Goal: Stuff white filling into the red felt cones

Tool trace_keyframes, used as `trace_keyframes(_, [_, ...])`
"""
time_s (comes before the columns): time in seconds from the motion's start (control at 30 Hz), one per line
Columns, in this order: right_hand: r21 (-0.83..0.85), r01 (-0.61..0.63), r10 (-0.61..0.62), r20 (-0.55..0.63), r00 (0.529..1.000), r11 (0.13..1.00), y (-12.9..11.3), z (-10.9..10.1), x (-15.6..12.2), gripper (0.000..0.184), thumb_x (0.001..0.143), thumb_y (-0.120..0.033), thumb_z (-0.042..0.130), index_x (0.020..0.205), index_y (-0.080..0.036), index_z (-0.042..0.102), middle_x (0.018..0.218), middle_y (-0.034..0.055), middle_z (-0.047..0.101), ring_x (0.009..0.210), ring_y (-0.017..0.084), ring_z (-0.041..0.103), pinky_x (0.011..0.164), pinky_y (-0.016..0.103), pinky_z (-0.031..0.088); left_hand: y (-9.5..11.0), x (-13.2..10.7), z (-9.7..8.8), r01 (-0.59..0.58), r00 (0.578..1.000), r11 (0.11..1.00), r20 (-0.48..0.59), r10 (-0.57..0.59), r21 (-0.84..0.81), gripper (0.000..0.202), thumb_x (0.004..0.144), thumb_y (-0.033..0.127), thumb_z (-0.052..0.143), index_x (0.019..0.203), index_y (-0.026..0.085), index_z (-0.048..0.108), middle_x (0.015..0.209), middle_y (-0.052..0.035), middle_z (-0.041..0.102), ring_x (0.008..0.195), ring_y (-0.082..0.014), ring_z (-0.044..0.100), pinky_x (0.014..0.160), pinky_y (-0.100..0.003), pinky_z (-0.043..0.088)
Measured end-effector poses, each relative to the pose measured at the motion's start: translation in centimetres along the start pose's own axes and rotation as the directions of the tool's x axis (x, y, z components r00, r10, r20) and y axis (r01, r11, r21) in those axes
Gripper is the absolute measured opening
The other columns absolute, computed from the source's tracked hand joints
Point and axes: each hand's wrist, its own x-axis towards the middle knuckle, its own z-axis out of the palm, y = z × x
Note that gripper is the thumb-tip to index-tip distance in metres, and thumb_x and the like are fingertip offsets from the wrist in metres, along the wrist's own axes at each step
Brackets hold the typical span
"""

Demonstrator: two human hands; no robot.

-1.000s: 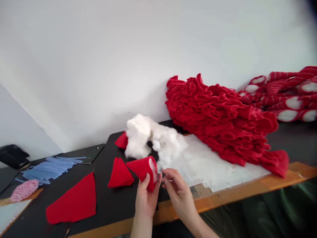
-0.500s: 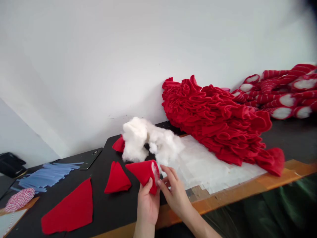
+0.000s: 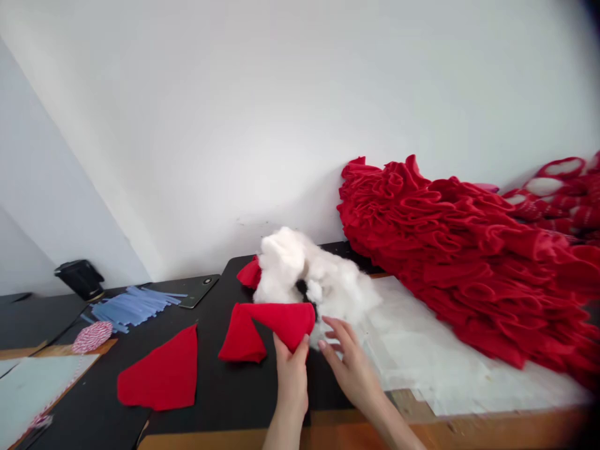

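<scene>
A red felt cone point(image 3: 285, 320) is gripped near its wide end by my left hand point(image 3: 291, 369), its tip pointing left. My right hand point(image 3: 345, 356) is just to the right of the cone's wide end, fingers apart and holding nothing that I can see. The cone's opening faces away from view, so its inside is hidden. Behind both hands lies a heap of white stuffing point(image 3: 323, 269). Left of the cone, partly overlapped by its tip, stands another folded red felt piece point(image 3: 241, 337).
A flat red felt piece point(image 3: 162, 375) lies on the black table point(image 3: 210, 412). Blue strips point(image 3: 135, 306), a phone point(image 3: 201, 290) and red-and-white twine point(image 3: 92, 336) are at left. A large red felt pile point(image 3: 450, 250) covers the right, beside white sheeting point(image 3: 469, 381); striped stuffed pieces point(image 3: 557, 194) lie behind.
The view has swung left, so things sit further right. The cone has turned, hiding its white-lined opening. My right hand has come away from its rim and spread its fingers.
</scene>
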Motion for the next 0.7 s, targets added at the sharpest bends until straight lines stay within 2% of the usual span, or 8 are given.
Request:
trace_keyframes(0.1, [0.15,-0.127,0.11,0.118,0.987,0.98,-1.1,1.1,0.0,0.043,0.081,-0.053,0.057,0.104,-0.017,0.062,0.101,0.012,0.065,0.092,0.026,0.063,0.082,0.041,0.052,0.4,-1.1,0.4,0.057,0.989,0.998,0.137,-0.058,0.01,0.079,0.067,0.014,0.074,0.136,0.026,0.038,0.13,-0.01,0.057,0.115,-0.0256,0.056,0.097,-0.036,0.044])
trace_keyframes(0.2, [0.274,-0.249,0.203,0.186,0.961,0.929,-1.9,1.0,0.2,0.041,0.08,-0.052,0.06,0.102,-0.018,0.064,0.094,0.0089,0.07,0.097,0.029,0.062,0.091,0.046,0.048,1.1,-1.7,-0.1,0.138,0.941,0.989,0.319,-0.114,-0.056,0.081,0.06,0.008,0.077,0.132,0.021,0.043,0.13,-0.0133,0.057,0.121,-0.0291,0.052,0.101,-0.039,0.04])
trace_keyframes(0.33, [0.426,-0.444,0.272,0.407,0.872,0.788,-2.6,0.2,0.3,0.035,0.078,-0.047,0.065,0.102,-0.021,0.066,0.096,0.006,0.072,0.094,0.026,0.065,0.087,0.043,0.05,1.3,-0.6,-1.2,0.105,0.967,0.988,0.245,-0.074,-0.117,0.08,0.056,0.012,0.081,0.128,0.023,0.047,0.125,-0.0123,0.06,0.116,-0.0297,0.056,0.099,-0.042,0.042])
trace_keyframes(0.4, [0.478,-0.513,0.325,0.424,0.846,0.713,-2.8,0.1,0.1,0.036,0.078,-0.05,0.063,0.1,-0.022,0.065,0.092,0.0059,0.071,0.085,0.024,0.067,0.077,0.04,0.053,0.9,0.1,-1.4,0.128,0.975,0.981,0.2,-0.098,-0.144,0.068,0.06,0.017,0.081,0.121,0.021,0.053,0.119,-0.0119,0.064,0.11,-0.0282,0.059,0.096,-0.04,0.044])
trace_keyframes(0.47, [0.513,-0.498,0.367,0.339,0.866,0.7,-2.8,0.2,-0.4,0.037,0.077,-0.054,0.063,0.094,-0.021,0.065,0.088,0.0054,0.07,0.08,0.022,0.066,0.072,0.037,0.054,0.6,0.8,-1.3,0.149,0.982,0.971,0.145,-0.123,-0.188,0.05,0.063,0.024,0.079,0.109,0.018,0.06,0.105,-0.0105,0.07,0.097,-0.025,0.065,0.087,-0.036,0.049])
trace_keyframes(0.57, [0.441,-0.394,0.345,0.192,0.919,0.806,-2.5,0.6,-1.6,0.038,0.073,-0.055,0.067,0.089,-0.021,0.066,0.09,0.0057,0.069,0.079,0.021,0.065,0.071,0.034,0.053,0.1,1.3,-1.2,0.155,0.987,0.946,0.018,-0.157,-0.284,0.035,0.065,0.034,0.078,0.092,0.015,0.065,0.079,-0.0051,0.071,0.072,-0.0185,0.067,0.07,-0.029,0.051])
trace_keyframes(0.63, [0.397,-0.327,0.268,0.199,0.943,0.857,-2.4,1.3,-2.4,0.04,0.074,-0.052,0.067,0.101,-0.022,0.063,0.097,0.0071,0.068,0.084,0.022,0.065,0.075,0.036,0.053,-0.1,1.1,-1.1,0.262,0.965,0.908,0.064,-0.256,-0.326,0.034,0.067,0.041,0.075,0.083,0.012,0.066,0.069,-0.0053,0.068,0.062,-0.0176,0.065,0.065,-0.029,0.051])
trace_keyframes(0.7, [0.342,-0.229,0.174,0.186,0.967,0.911,-2.4,2.1,-3.1,0.038,0.077,-0.044,0.065,0.109,-0.023,0.06,0.102,0.0082,0.067,0.09,0.024,0.064,0.081,0.039,0.052,-0.2,0.5,-0.9,0.42,0.907,0.838,0.165,-0.387,-0.347,0.039,0.071,0.048,0.07,0.075,0.009,0.066,0.065,-0.0077,0.066,0.059,-0.0183,0.063,0.063,-0.031,0.051])
